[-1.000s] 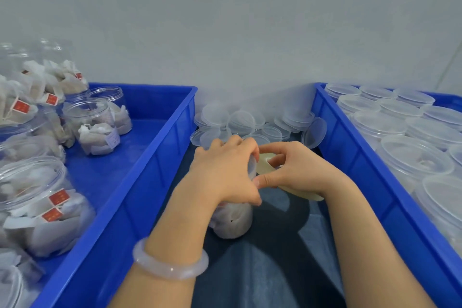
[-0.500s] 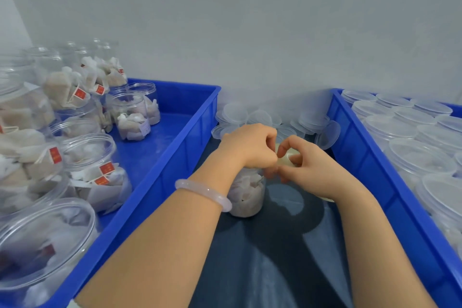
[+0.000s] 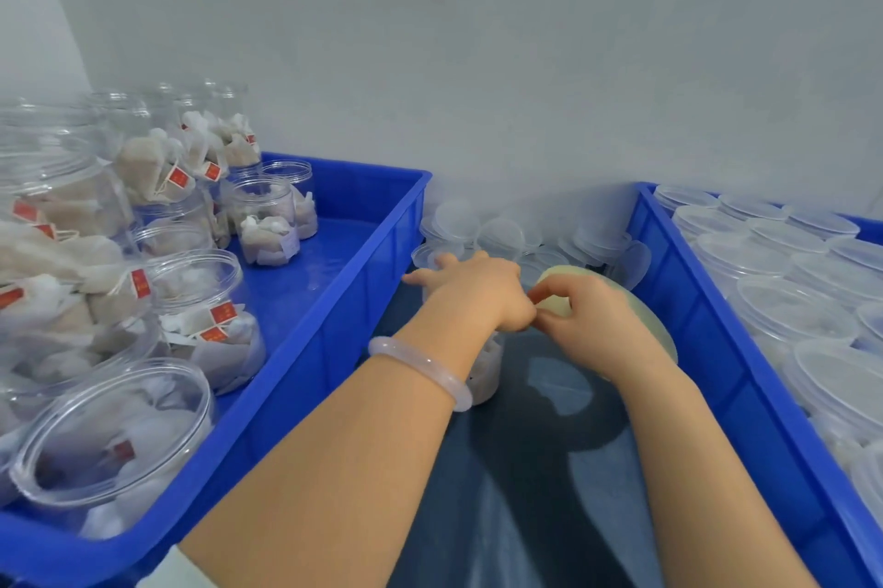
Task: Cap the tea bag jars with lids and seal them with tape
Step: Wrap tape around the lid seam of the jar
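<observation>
A small clear jar of tea bags (image 3: 488, 370) stands on the dark surface between two blue crates. My left hand (image 3: 470, 293) lies over its capped top and grips it, fingers reaching left; the lid is hidden under the hand. My right hand (image 3: 590, 324) holds a pale yellow tape roll (image 3: 662, 329) just right of the jar. Its thumb and forefinger pinch at the tape beside my left thumb, at the jar's rim. The tape strip itself is too thin to see.
The left blue crate (image 3: 334, 329) holds several open jars of tea bags (image 3: 205, 315). The right blue crate (image 3: 693, 315) holds several capped jars (image 3: 788, 315). Loose clear lids (image 3: 497, 236) are piled against the wall behind my hands.
My left hand has turned on the jar top, its fingers swinging out to the left. My right hand stays at the rim, with more of the tape roll showing. The view shifted left.
</observation>
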`<state>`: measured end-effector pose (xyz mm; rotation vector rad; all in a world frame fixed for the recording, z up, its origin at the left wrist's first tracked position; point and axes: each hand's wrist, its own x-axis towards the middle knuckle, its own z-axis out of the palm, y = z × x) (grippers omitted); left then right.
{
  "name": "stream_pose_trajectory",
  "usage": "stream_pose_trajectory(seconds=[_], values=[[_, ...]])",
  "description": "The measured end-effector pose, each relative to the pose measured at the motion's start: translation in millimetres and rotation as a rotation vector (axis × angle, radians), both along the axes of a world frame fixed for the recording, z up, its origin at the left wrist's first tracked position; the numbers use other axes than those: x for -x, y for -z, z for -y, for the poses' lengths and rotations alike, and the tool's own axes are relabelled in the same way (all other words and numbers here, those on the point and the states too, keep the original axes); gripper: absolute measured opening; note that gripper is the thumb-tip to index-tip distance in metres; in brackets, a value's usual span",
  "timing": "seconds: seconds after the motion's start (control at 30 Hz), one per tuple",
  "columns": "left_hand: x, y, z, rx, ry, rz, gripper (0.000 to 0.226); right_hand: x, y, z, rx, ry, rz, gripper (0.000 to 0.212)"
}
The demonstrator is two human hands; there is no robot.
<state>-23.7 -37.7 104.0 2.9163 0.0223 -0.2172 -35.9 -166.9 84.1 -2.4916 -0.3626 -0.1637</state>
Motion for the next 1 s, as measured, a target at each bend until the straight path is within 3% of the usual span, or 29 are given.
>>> stream_pose_trajectory(seconds=[0.1,0.3,0.43,0.53,0.63,0.67,0.7,0.77,0.83,0.9,1.0], values=[[0.2,3.5,2.8,0.056,-0.010,0.161,0.017,-4.1,-0.1,-1.2,0.032,-0.005,-0.056,0.015],[-11.0,3.5,5.7,0.191,-0.070,0.246,0.014,1.8,4.8,-16.9,0.223,0.102,-0.031,0.025],[-29.3,-0.4,-6.7,0.243,-0.234,0.309,0.015,41.7,12.8,-20.4,0.204,0.022,0.142,0.013],[-38.4,-2.1,-0.8,0.139,-0.051,0.262,0.015,49.5,34.2,-24.9,0.050,-0.032,0.004,0.015],[-39.0,1.4,0.9,0.100,0.090,0.206,0.012,24.8,59.8,-20.3,0.296,0.044,-0.093,0.022],[-42.4,1.7,-5.7,0.127,0.110,0.189,0.022,19.9,67.1,-19.4,0.363,0.076,-0.097,0.027],[-43.9,1.0,-12.8,0.217,0.126,0.172,0.039,16.0,75.4,-18.4,0.435,0.102,-0.089,0.031],[-40.5,-6.1,-23.8,0.612,0.112,0.246,0.058,11.9,89.2,-19.5,0.524,0.113,-0.068,0.038],[-38.5,-4.1,-34.2,0.902,-0.079,0.522,0.043,9.1,94.8,-20.8,0.548,0.125,-0.039,0.047],[-33.6,5.0,-43.5,1.009,-0.237,0.598,0.025,3.7,93.9,-17.9,0.447,0.161,-0.030,0.062],[-26.1,33.7,-50.9,1.128,-0.225,0.408,0.034,5.6,87.4,-18.6,0.081,0.145,0.051,0.071]])
